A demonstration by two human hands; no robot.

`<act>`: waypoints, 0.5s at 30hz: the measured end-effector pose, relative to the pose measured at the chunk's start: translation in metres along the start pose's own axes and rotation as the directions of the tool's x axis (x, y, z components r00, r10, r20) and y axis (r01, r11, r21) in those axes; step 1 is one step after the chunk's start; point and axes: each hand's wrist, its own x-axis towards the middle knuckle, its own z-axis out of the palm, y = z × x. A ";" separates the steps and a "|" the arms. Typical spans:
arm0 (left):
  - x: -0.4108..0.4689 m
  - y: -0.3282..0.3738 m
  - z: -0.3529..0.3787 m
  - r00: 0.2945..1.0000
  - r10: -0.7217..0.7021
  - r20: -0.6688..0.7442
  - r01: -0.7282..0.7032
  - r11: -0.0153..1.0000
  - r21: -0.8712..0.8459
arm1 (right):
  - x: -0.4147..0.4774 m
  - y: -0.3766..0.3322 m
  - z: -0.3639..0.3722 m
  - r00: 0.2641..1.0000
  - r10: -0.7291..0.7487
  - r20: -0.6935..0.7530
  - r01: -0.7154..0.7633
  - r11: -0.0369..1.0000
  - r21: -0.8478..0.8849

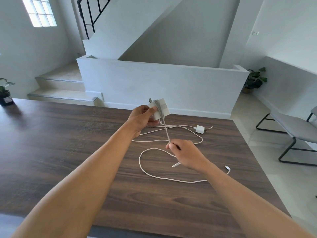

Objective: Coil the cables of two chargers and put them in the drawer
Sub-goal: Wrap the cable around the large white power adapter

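Observation:
My left hand [142, 117] holds a large white charger block [162, 107] above the dark wooden table [68, 143], with several turns of its grey cable wound around the block. My right hand [184, 154] pinches that cable [166, 133] lower down, pulling it taut from the block, and the cable's end sticks out below the hand. A second, small white charger [200, 129] lies on the table behind, its white cable [154, 174] sprawled in loose loops with a plug end [227, 168] at the right. No drawer is visible.
A potted plant [5, 95] stands at the table's far left corner. A grey bench chair [291, 133] sits on the tiled floor to the right. Beyond the table are a low white wall, stairs and another plant [255, 79].

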 end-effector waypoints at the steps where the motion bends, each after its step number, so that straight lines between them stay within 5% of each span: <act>1: -0.001 0.000 0.000 1.000 0.004 0.015 -0.004 1.000 0.000 | 0.000 0.003 -0.001 1.000 0.018 0.007 -0.018 1.000 -0.012; 15: -0.011 -0.018 -0.009 0.980 -0.020 0.199 0.043 0.992 -0.116 | -0.006 0.023 -0.005 0.991 0.014 0.133 0.000 0.995 -0.102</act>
